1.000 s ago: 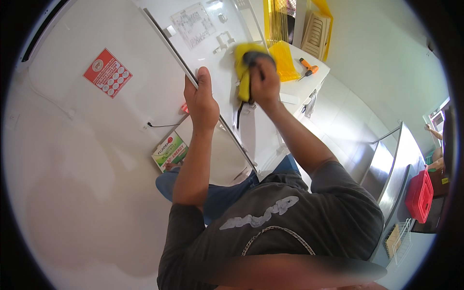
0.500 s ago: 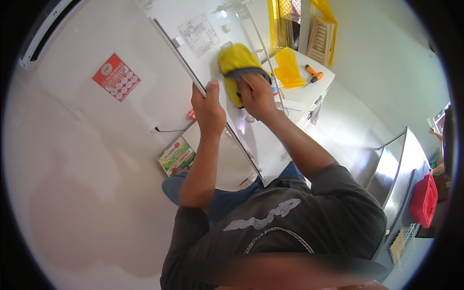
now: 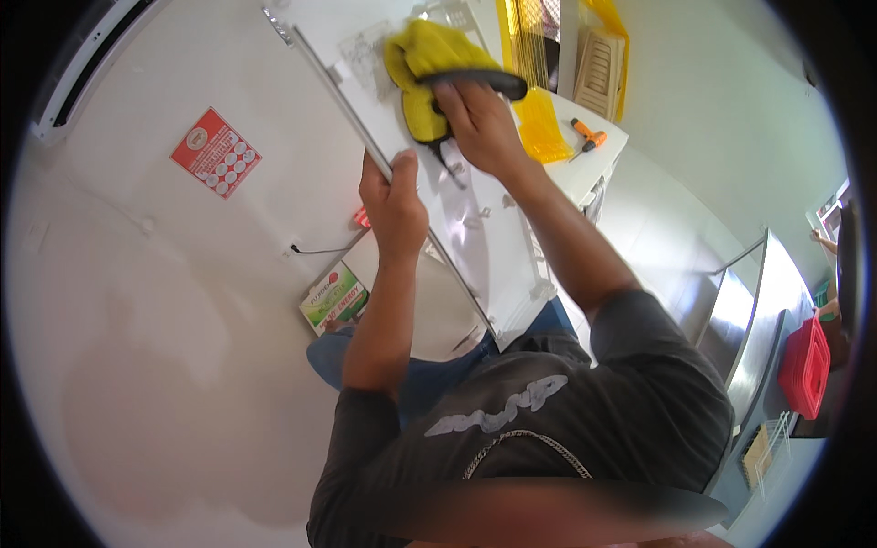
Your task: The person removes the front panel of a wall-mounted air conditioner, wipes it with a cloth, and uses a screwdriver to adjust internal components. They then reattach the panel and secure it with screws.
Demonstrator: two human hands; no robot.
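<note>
Nearest the camera, a dark grey shirt [image 3: 548, 429] with a pale print, and blue trousers [image 3: 429, 365] below the lower corner of the white panel [image 3: 475, 228].

Left hand [image 3: 395, 203], grip clamped on the panel's left edge, thumb on the near face, fingers [image 3: 376, 173] wrapped round the metal rim, about midway along the panel. Panel held tilted, running from the lap up and away to the top of the view.

Right hand [image 3: 480, 123] farther up the panel than the left, grip closed on a dark handle [image 3: 484, 82] of a tool wrapped in a yellow cloth [image 3: 429, 64]. Cloth pressed flat against the panel's face, just above and to the left of the right hand, touching it. A dark cord [image 3: 452, 164] hanging from under the hand across the panel.

Left of the panel, on the white wall, a red square sticker [image 3: 216, 152], well apart from both hands. Below the left forearm, beside the panel's lower edge, a green and white carton [image 3: 334, 297]; a small red light [image 3: 363, 217] just beside the left wrist.

Right of the panel and beyond, a white bench [image 3: 598, 151] carrying an orange screwdriver [image 3: 586, 137] and a yellow sheet [image 3: 541, 128]. Farther off, a yellow frame with a slatted grille [image 3: 598, 59]. Far right of the panel, a steel counter [image 3: 749, 320] and a red basket [image 3: 806, 367].
</note>
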